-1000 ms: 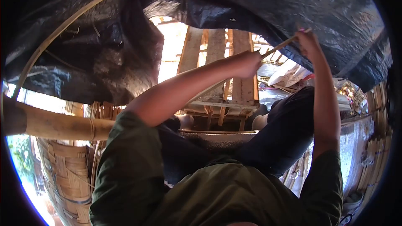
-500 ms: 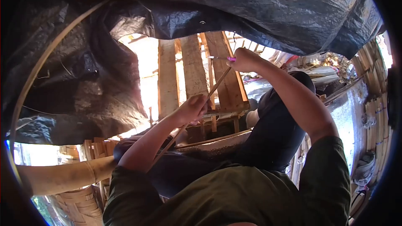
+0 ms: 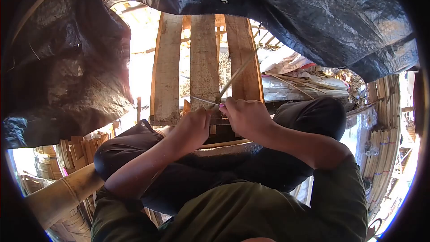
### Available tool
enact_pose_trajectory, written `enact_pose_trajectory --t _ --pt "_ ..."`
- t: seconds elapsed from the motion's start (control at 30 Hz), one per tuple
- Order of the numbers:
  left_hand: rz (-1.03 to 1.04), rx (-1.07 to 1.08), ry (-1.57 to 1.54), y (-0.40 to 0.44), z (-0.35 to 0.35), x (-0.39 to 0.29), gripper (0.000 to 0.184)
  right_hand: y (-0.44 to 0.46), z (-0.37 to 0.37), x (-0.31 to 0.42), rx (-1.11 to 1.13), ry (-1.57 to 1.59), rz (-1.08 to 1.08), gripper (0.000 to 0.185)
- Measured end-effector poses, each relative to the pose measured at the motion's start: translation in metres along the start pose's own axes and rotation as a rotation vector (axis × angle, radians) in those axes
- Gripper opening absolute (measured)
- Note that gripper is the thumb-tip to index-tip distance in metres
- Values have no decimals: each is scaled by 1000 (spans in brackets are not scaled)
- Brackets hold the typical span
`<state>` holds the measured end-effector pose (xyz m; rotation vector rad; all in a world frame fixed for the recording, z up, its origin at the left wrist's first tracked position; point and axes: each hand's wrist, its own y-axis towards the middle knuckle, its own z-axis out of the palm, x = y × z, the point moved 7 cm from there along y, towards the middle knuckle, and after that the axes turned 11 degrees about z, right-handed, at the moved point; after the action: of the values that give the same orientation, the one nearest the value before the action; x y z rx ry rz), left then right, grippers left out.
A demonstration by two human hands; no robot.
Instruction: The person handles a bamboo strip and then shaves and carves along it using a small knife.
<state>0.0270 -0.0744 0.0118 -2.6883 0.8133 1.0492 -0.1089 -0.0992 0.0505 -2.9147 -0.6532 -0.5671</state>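
Observation:
My left hand [image 3: 191, 129] is closed around a thin bamboo strip [image 3: 238, 74], which slants up and to the right over the wooden planks. Right beside it, my right hand [image 3: 247, 117] grips a small knife [image 3: 204, 100] by its pink handle. The narrow, bright blade points left and crosses the strip just above my left hand. Whether the edge bites into the strip cannot be made out. Both hands are close together at the near end of the planks, in front of my bent knees.
Three wooden planks [image 3: 204, 58] run away from me. A dark tarp [image 3: 313, 13] hangs overhead and at the left. A thick bamboo pole [image 3: 67, 192] lies at lower left. Bundled bamboo strips [image 3: 380, 152] stand at right, and loose strips [image 3: 298, 81] lie beyond my knee.
My right hand with the knife has come down and toward me along the strip, to beside my left hand. The view has shifted, and the knees are spread wider.

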Motion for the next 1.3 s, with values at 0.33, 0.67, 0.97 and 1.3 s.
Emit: enact_pose_trajectory --t 0.33,0.67,0.97,1.3 --pt "-121 86 -3 4 0 -22 19 -10 2 -7 12 -195 -76 33" --pt "-76 110 38 4 3 -18 29 -6 1 -22 -33 -137 31 28" --pt "-58 122 122 7 2 -22 27 -2 3 -22 -11 -223 -45 30" --pt "-128 143 47 7 2 -22 28 -4 0 -23 -37 -268 -13 34"
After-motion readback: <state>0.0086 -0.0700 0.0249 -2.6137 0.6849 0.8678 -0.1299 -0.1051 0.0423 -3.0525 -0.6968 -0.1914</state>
